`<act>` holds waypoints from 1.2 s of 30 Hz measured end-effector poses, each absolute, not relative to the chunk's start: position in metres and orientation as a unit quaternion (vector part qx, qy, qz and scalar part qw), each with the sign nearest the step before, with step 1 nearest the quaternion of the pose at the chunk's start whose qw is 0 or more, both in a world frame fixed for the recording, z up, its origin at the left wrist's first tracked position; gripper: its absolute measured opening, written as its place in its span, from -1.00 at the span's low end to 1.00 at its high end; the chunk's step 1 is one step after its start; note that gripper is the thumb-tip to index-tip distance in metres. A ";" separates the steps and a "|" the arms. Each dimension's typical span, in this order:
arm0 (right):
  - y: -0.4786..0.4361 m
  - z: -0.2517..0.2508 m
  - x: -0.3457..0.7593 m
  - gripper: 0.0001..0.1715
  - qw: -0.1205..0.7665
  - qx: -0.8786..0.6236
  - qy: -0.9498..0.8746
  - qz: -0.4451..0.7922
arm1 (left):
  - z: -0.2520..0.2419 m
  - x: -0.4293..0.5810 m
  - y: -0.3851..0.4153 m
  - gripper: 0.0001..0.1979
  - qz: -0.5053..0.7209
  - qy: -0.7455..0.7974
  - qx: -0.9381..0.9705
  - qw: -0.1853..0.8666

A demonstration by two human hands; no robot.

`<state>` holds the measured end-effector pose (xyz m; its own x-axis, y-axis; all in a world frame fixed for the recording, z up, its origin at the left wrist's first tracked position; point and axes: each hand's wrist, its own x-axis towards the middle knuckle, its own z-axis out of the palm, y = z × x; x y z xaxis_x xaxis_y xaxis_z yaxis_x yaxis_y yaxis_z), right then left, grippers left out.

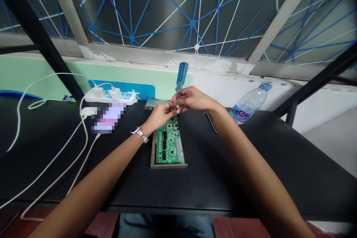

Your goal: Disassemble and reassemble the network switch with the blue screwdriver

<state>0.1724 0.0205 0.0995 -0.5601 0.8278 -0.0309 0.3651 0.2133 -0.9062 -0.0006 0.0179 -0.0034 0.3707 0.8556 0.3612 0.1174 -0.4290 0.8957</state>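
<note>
On the worktop (pixel 134 182), the green board (pixel 173 139) lies in its case (pixel 169 166), midway along the near edge and set well back from it. A screwdriver (pixel 182 74) stands nearly upright over the board's far end, handle up. The right hand (pixel 192 98) pinches its shaft just below the handle; the left hand (pixel 158 116) has its fingers drawn together by the tip, though whether they grip it I cannot tell. Along the far edge are a power strip (pixel 126 98), left, and a bottle (pixel 249 102), right.
</note>
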 end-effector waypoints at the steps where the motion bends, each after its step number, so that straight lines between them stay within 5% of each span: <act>1: 0.020 0.099 0.171 -0.93 0.243 -0.401 -0.741 0.481 | -0.004 0.000 0.018 -0.79 0.446 0.339 0.721 0.409; 17: 0.027 0.095 0.174 -0.74 0.265 -0.447 -0.751 0.407 | -0.003 0.005 0.015 -0.80 0.451 0.364 0.687 0.438; 36: 0.019 0.100 0.173 -0.86 0.224 -0.383 -0.734 0.515 | -0.005 0.001 0.018 -0.82 0.454 0.352 0.718 0.393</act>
